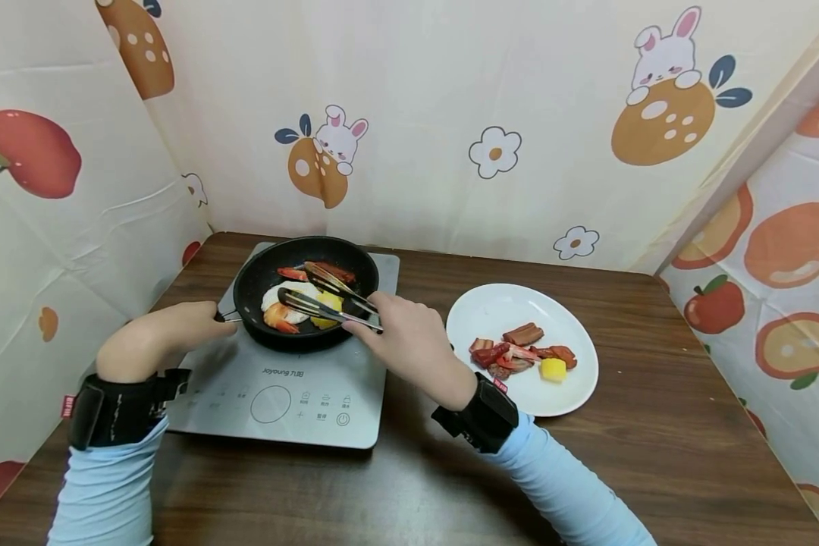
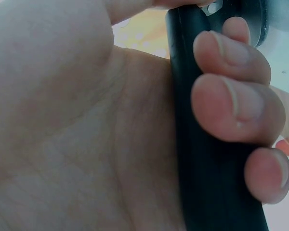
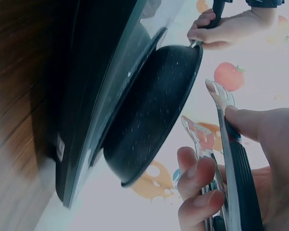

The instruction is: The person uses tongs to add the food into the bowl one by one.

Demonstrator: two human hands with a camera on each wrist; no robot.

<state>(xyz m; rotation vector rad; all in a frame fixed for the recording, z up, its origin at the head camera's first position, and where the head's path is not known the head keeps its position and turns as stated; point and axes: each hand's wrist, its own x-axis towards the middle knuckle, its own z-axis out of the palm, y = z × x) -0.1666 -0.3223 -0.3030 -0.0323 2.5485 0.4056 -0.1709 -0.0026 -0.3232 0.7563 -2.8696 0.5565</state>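
Observation:
A black frying pan [image 1: 259, 280] sits on a grey induction cooker [image 1: 246, 379]. In the pan lie a fried egg [image 1: 314, 292], shrimp [image 1: 280, 317] and red strips. My left hand [image 1: 171, 330] grips the pan's black handle [image 2: 207, 159], fingers [image 2: 236, 103] curled round it. My right hand [image 1: 409, 341] holds metal tongs [image 1: 327, 303], their tips spread over the food in the pan. In the right wrist view the tongs [image 3: 229, 159] sit between thumb and fingers beside the pan [image 3: 154, 115].
A white plate [image 1: 519, 303] with red meat pieces [image 1: 519, 349] and a yellow chunk [image 1: 553, 369] stands right of the cooker on the brown wooden table [image 1: 655, 425]. Patterned cloth walls [image 1: 450, 114] close in the back and both sides.

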